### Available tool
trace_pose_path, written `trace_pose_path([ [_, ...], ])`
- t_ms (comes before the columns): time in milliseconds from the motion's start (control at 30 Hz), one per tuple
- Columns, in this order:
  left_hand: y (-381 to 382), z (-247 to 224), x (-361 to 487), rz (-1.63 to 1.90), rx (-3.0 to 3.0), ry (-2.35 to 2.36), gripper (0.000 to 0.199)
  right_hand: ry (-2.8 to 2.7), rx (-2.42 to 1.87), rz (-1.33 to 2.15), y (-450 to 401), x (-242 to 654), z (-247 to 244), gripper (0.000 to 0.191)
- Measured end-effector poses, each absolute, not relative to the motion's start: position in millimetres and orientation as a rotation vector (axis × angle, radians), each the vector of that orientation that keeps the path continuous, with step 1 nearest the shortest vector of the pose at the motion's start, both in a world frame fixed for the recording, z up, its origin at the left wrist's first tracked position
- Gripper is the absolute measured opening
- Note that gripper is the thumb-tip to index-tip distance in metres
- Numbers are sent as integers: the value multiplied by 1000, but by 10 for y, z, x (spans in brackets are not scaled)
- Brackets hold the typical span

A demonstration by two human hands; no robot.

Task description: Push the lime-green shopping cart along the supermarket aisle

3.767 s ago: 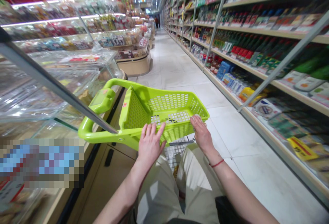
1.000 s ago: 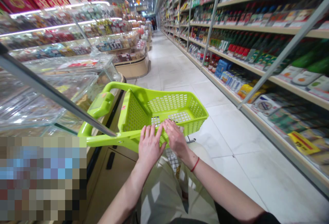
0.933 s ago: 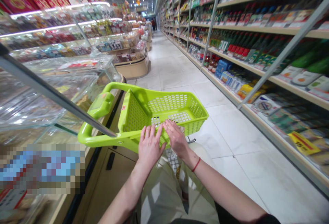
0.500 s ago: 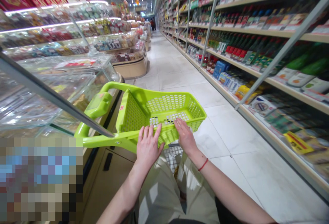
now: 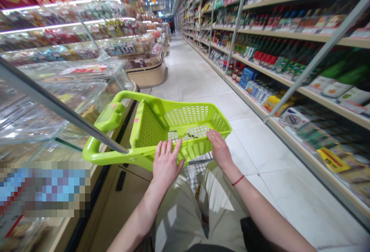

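Note:
A lime-green plastic shopping cart (image 5: 186, 109) stands sideways in front of me, its slotted basket holding nothing that I can see. Over the middle of its near rim lie the fingers of my left hand (image 5: 166, 163), with the thumb down along the outer side. Further right on that rim, near the basket's front end, my right hand (image 5: 221, 151) hooks its fingers over the edge; its thumb is hidden. The cart's looped handle (image 5: 91, 149) points left, beside the display counter. Part of a lower wire basket (image 5: 195, 175) shows between the cart and my knees.
On the right, long shelves (image 5: 300, 38) carry bottles and packets. At left, a display counter (image 5: 115, 76) has clear covers, and a grey metal post (image 5: 63, 105) slants in front of the cart handle. A pale tiled aisle (image 5: 192, 72) runs ahead between them.
My right hand has slid to the right along the cart's near rim, toward its front end. My left hand stays in place. My right knee has shifted up a little.

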State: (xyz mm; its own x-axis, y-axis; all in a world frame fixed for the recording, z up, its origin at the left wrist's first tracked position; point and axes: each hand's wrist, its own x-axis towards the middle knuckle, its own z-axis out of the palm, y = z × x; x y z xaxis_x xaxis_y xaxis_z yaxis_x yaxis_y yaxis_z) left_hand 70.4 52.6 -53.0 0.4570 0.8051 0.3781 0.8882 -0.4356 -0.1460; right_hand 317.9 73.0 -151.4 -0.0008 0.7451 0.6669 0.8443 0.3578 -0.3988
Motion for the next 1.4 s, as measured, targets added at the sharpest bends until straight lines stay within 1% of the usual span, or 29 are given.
trace_pose_path([
  [133,524,-523,710,-353,-2388,-1446,68,-1759,-1419,-139,717,3036,-1486,83],
  [300,523,-523,710,-345,-2380,-1445,69,-1864,-1309,-121,718,2777,-1431,81],
  [400,526,-527,706,-333,-2372,-1434,69,-1861,-1304,-160,728,2880,-1462,80],
  [533,530,-531,705,-323,-2366,-1428,68,-1777,-1390,-197,742,3264,-1552,82],
  [667,530,-533,710,-328,-2369,-1437,68,-1673,-1502,-225,756,3515,-1606,78],
  [733,530,-538,712,-338,-2377,-1440,68,-1650,-1518,-226,761,3489,-1609,77],
  [900,532,-548,712,-369,-2384,-1444,72,-1749,-1397,-162,751,3247,-1585,87],
  [967,531,-545,712,-368,-2385,-1448,72,-1779,-1364,-152,747,3241,-1584,87],
  [1267,533,-544,711,-370,-2396,-1455,67,-1602,-1560,-234,834,3925,-1733,69],
  [1400,534,-553,713,-369,-2378,-1453,67,-1579,-1589,-272,815,3897,-1744,68],
])
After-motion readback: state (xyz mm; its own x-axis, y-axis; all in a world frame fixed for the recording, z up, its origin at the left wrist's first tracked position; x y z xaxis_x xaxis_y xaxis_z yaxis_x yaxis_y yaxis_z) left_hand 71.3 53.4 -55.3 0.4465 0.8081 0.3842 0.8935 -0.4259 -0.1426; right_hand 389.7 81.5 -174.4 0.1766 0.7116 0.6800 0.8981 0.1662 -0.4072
